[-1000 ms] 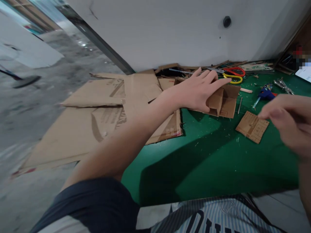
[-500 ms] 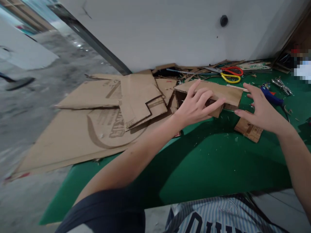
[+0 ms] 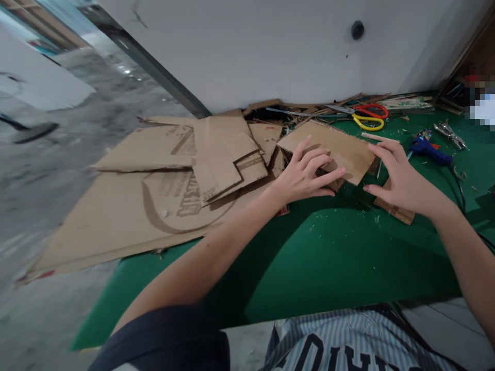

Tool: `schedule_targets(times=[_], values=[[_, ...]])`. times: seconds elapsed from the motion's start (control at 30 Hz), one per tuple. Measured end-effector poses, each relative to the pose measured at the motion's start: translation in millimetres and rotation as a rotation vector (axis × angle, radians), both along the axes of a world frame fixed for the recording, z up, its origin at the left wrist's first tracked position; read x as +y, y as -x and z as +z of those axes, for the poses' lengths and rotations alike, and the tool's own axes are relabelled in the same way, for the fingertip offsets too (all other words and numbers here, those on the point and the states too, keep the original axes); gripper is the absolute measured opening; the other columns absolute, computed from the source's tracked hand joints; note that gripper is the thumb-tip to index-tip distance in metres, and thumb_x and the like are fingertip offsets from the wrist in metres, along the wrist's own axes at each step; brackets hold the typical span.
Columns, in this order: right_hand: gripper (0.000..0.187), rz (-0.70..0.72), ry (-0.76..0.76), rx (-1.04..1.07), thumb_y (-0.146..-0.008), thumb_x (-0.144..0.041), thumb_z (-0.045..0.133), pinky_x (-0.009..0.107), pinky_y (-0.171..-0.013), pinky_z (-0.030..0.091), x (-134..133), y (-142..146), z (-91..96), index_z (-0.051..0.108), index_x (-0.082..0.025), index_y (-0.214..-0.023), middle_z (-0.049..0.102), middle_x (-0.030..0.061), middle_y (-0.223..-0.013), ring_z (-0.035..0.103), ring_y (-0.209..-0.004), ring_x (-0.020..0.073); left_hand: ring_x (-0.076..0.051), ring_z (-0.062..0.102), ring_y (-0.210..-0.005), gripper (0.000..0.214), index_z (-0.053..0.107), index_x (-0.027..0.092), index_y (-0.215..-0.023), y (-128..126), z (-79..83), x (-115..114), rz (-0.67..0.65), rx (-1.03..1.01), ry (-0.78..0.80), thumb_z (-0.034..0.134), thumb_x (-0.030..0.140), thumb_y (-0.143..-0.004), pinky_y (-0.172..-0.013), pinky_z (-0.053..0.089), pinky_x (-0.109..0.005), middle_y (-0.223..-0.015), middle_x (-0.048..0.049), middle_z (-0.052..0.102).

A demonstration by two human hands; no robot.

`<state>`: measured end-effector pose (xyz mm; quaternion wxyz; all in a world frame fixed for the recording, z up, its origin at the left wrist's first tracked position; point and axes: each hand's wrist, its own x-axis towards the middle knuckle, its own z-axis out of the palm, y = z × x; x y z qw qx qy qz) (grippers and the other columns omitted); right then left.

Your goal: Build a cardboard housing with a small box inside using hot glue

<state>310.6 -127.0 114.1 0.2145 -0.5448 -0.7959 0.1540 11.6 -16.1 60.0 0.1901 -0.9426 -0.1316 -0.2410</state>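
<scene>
A folded cardboard piece (image 3: 344,144) lies at the far side of the green table, its broad brown face tilted upward. Over its near left part is my left hand (image 3: 305,175), fingers spread; whether they press on the board is hard to tell. My right hand (image 3: 406,180) is at the board's right corner, thumb and fingers apart, index fingertip close to the edge. Beneath the right hand lies a small cardboard scrap (image 3: 398,211), partly covered. Just beyond that hand is a blue glue gun (image 3: 431,152) with a cord.
Large cardboard sheets (image 3: 127,206) overhang the left end of the green table (image 3: 309,268). Scissors (image 3: 367,118) with red and yellow handles lie among cardboard strips along the white wall (image 3: 270,51). A clear-looking tool (image 3: 450,135) sits at the far right.
The cardboard piece has turned, so its top face shows wider and its right end has come nearer. My right hand has shifted slightly left, showing more of the glue gun.
</scene>
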Motion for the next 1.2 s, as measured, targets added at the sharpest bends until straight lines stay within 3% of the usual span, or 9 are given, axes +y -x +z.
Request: schedule_targets(times=[0.13,0.3,0.5,0.57,0.73,0.87,1.0,1.2], values=[[0.078,0.016,0.016,0.0,-0.096,-0.054,0.061,0.062,-0.118,0.047,-2,2,-0.8,0.029,-0.03,-0.162,0.03,0.017,-0.166,0.034,-0.156,0.0432,-0.037,0.057,-0.138,0.082,0.037,0.04,-0.161,2,3.7,-14,-0.035,-0.016,0.066,0.08,0.045,-0.09,-0.12,0.044,-0.069,-0.138,-0.0141,0.06],[0.073,0.032,0.03,0.032,-0.098,-0.051,0.057,0.063,-0.117,0.049,1,1,-8.2,0.029,-0.032,-0.163,0.028,0.0149,-0.168,0.033,-0.157,0.0427,-0.036,0.059,-0.135,0.079,0.035,0.038,-0.162,-1,5.7,-21,0.004,-0.02,0.057,0.076,0.043,-0.094,-0.12,0.045,-0.067,-0.14,-0.0148,0.06],[0.075,0.017,-0.027,-0.001,-0.098,-0.048,0.058,0.067,-0.124,0.039,12,-8,-16.1,0.027,-0.031,-0.164,0.02,0.0145,-0.173,0.021,-0.163,0.0409,-0.036,0.057,-0.138,0.077,0.037,0.038,-0.16,-2,2.8,-13,0.031,-0.025,0.055,0.076,0.038,-0.093,-0.119,0.045,-0.068,-0.142,-0.0154,0.059],[0.075,-0.011,0.001,0.034,-0.098,-0.047,0.057,0.064,-0.12,0.045,13,-11,-15.5,0.025,-0.032,-0.165,0.021,0.014,-0.173,0.027,-0.16,0.041,-0.037,0.056,-0.139,0.077,0.038,0.038,-0.158,-2,2.8,-13,0.043,-0.008,0.067,0.077,0.037,-0.092,-0.119,0.044,-0.07,-0.143,-0.0158,0.059],[0.079,-0.11,0.147,0.095,-0.099,-0.054,0.053,0.056,-0.092,0.063,12,-13,-15.5,0.02,-0.033,-0.168,0.03,0.0174,-0.17,0.059,-0.135,0.0415,-0.036,0.059,-0.137,0.075,0.038,0.035,-0.158,2,5.3,-20,0.045,-0.001,-0.031,0.074,0.044,-0.093,-0.119,0.045,-0.071,-0.14,-0.0163,0.06],[0.081,-0.119,0.134,0.111,-0.098,-0.054,0.054,0.055,-0.091,0.064,10,-12,-12.6,0.019,-0.035,-0.169,0.039,0.016,-0.165,0.061,-0.132,0.0403,-0.037,0.063,-0.13,0.068,0.048,0.035,-0.151,17,13.7,-17,0.105,-0.057,-0.009,0.072,0.041,-0.087,-0.118,0.042,-0.076,-0.136,-0.013,0.062],[0.076,-0.134,0.129,0.136,-0.099,-0.05,0.05,0.057,-0.095,0.062,6,-11,-5.5,0.022,-0.033,-0.168,0.044,0.0164,-0.162,0.063,-0.13,0.039,-0.035,0.067,-0.122,0.058,0.055,0.031,-0.142,32,30.4,-9,0.18,-0.187,0.011,0.062,0.025,-0.085,-0.11,0.051,-0.07,-0.13,-0.0137,0.067],[0.061,-0.176,0.095,0.058,-0.105,-0.043,0.034,0.059,-0.101,0.058,7,-21,1.9,0.034,-0.034,-0.165,0.058,0.0117,-0.151,0.067,-0.126,0.0352,-0.03,0.068,-0.127,0.045,0.063,0.033,-0.138,28,45.2,-9,0.101,-0.008,0.018,0.056,0.018,-0.096,-0.12,0.046,-0.067,-0.125,-0.0061,0.076]])
